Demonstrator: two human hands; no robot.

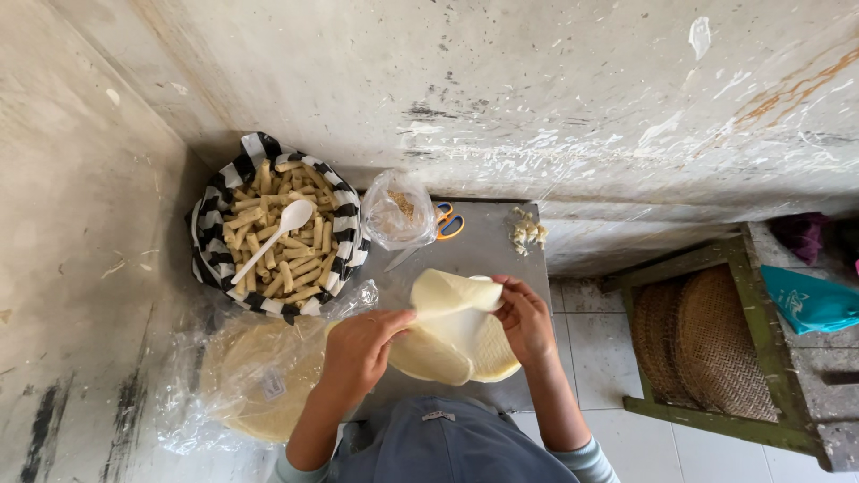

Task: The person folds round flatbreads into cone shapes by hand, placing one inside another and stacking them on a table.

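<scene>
My left hand (358, 351) and my right hand (525, 319) both grip a thin, pale yellow round wrapper sheet (452, 315) and peel it up off a small stack of the same sheets (488, 358). The stack lies on a grey metal tabletop (492, 241). The lifted sheet curls over between my fingers. To the left, a clear plastic bag (259, 376) holds more round sheets.
A black-and-white striped cloth bowl (344, 215) holds several fried rolls and a white plastic spoon (276, 234). Behind it sit a clear bag of crumbs (396, 213), orange-handled scissors (447, 222) and a small pale pile (526, 231). A green woven-seat chair (707, 331) stands at the right.
</scene>
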